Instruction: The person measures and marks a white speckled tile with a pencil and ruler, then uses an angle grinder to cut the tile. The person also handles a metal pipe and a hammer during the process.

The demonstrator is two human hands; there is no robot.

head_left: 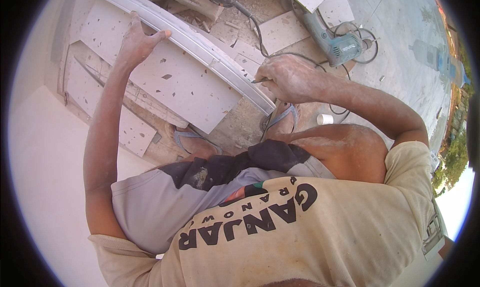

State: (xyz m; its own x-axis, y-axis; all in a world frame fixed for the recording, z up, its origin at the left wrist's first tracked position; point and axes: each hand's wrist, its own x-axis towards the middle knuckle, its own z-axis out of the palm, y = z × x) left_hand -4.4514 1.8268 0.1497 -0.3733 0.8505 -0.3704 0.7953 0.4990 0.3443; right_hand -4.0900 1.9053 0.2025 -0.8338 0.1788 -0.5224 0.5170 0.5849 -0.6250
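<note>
Your tan shirt (330, 212) fills the space nearest the camera, with your grey and black shorts (145, 202) just past it. Beyond your knees, a long metal rail (210, 61) slants from the upper left down to the middle, lying across a white, dark-flecked tile (180, 82), its right end reaching past the tile's corner. Your left hand (138, 43) is open, thumb and forefinger spread wide against the rail's near edge toward its upper-left part. Your right hand (286, 78) is closed on a thin dark stick (260, 80), its tip at the rail near the right end; whether it touches, you cannot tell from here. Your sandals (187, 133) rest on the dusty ground below the rail. More flecked tile lies to the left, with a loose piece (282, 31) beyond your right hand. A teal power tool (335, 37) lies near that piece, a black cord (258, 32) running close by. A white cup (325, 119) sits near your right knee, and a blue bottle (442, 64) stands out at the far right.
</note>
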